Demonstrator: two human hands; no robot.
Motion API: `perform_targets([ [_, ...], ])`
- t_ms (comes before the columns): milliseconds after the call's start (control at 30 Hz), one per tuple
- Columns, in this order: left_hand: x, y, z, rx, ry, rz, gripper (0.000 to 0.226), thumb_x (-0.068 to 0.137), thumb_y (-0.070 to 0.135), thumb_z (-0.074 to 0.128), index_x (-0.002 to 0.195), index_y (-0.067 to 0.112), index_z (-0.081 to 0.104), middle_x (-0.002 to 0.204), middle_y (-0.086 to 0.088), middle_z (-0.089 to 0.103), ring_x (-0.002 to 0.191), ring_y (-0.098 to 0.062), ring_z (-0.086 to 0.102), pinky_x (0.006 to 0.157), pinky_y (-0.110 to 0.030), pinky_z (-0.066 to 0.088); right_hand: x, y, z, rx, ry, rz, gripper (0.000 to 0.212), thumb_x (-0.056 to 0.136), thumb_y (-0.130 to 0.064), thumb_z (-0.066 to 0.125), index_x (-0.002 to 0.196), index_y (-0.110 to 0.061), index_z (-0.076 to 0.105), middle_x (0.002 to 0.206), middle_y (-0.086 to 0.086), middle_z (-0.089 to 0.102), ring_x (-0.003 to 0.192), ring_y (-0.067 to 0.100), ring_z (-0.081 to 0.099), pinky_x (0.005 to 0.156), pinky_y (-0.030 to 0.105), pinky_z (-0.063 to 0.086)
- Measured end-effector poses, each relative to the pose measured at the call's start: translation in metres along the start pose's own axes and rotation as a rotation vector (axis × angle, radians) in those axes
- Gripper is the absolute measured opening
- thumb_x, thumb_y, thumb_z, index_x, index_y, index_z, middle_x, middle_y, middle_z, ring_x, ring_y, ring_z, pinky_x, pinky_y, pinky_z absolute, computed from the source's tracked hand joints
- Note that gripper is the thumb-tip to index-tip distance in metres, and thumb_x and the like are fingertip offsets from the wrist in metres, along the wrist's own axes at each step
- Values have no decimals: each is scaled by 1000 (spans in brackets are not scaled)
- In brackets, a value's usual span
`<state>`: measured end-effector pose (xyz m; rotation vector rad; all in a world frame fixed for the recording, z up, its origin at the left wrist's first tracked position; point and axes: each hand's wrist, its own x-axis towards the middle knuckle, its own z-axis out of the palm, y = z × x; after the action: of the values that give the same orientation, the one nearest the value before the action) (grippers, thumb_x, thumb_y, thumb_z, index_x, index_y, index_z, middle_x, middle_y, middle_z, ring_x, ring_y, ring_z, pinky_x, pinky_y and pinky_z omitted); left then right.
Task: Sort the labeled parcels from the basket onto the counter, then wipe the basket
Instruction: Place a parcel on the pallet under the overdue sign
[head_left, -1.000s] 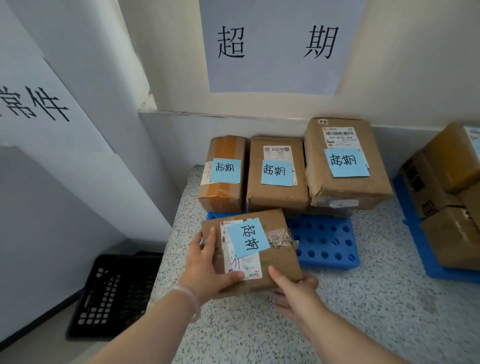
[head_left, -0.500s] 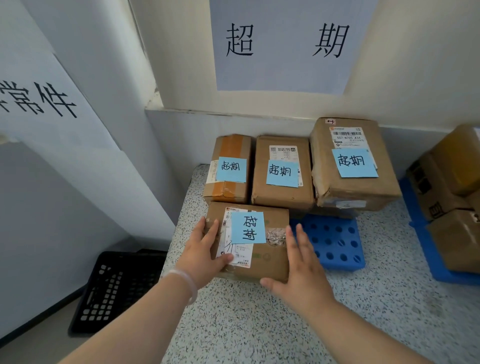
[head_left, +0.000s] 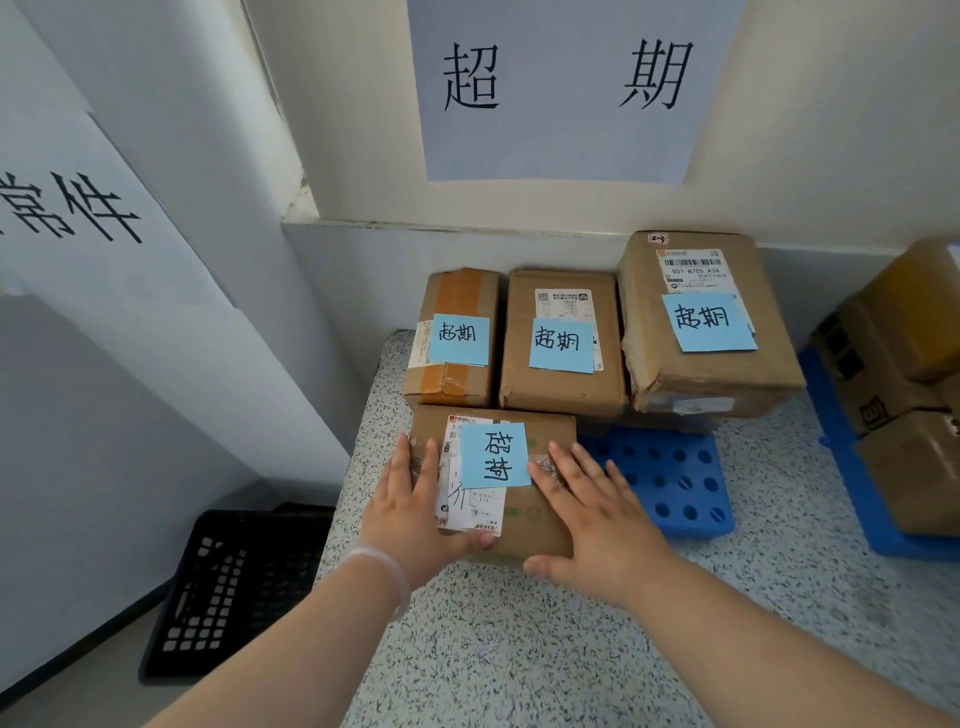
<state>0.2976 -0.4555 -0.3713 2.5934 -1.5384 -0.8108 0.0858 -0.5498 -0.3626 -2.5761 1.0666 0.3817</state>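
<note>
Both hands flat on the front parcel (head_left: 524, 525), a brown carton with a blue sticky note (head_left: 496, 454) and a white shipping label. It lies near the left edge of the speckled surface (head_left: 519, 649), touching or just short of the back row. Left hand (head_left: 415, 499): fingers straight and spread on the parcel's left part, thumb along its near side, nothing gripped. Right hand (head_left: 597, 514): fingers straight across the right part, thumb at the near edge, pressing rather than clasping. Looks like the last nudge of setting it down. The back row, in the far left corner of the surface against the wall, has 3 parcels with the same blue note: taped carton (head_left: 457, 291), middle carton (head_left: 561, 384), large carton (head_left: 711, 374). They rest at least partly on a blue perforated tray (head_left: 670, 483); the front parcel hides its left end. The wall sign (head_left: 566, 88) above carries the same 2 characters as the notes, so this group reads as correctly sorted. More cartons (head_left: 904, 332) stand at the right edge, their notes not readable. The black basket (head_left: 228, 587) is on the floor beside the left edge; the part showing holds no parcel, the rest is hidden behind the surface. Judged: sorting near its end or done; the wipe is not started, and no cloth is in view.
</note>
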Motion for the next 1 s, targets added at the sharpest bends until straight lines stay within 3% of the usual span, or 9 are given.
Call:
perform_targets([
  [300,-11,8,-2,72,45,31,118,70,90,47,151,44,-24,160,2,-34,151,-28,-19,123,-53,-2,-19,-8,-11,34,77,10,107,79,-77,52,152,-40,-17,158,-11,-31,145,11,-29,118,41,-18],
  [533,-28,43,-8,163,111,134,104,79,85,40,152,43,-20,163,1,-25,152,-27,-16,123,-51,-5,-59,0,-10,59,147,64,104,78,-83,43,152,-41,-18,157,-12,-31,145,12,-29,120,42,-14],
  [667,-51,90,-8,161,137,292,96,85,76,45,152,47,-17,165,6,-19,152,-21,-16,123,-50,-4,-95,17,-8,69,200,103,110,61,-96,18,149,-43,-22,154,-13,-35,144,10,-30,119,39,-16],
  [800,-75,150,4,200,190,469,95,87,74,46,152,46,-18,166,6,-15,153,-20,-11,124,-50,-2,-149,43,-2,107,287,220,102,68,-83,27,146,-44,-27,151,-14,-39,142,9,-33,117,36,-19],
  [1000,-135,258,43,234,172,696,97,87,73,48,150,47,-20,166,7,-15,153,-20,-11,122,-50,-5,-267,100,14,116,384,463,105,64,-84,20,148,-42,-24,154,-12,-35,145,11,-28,114,36,-23],
])
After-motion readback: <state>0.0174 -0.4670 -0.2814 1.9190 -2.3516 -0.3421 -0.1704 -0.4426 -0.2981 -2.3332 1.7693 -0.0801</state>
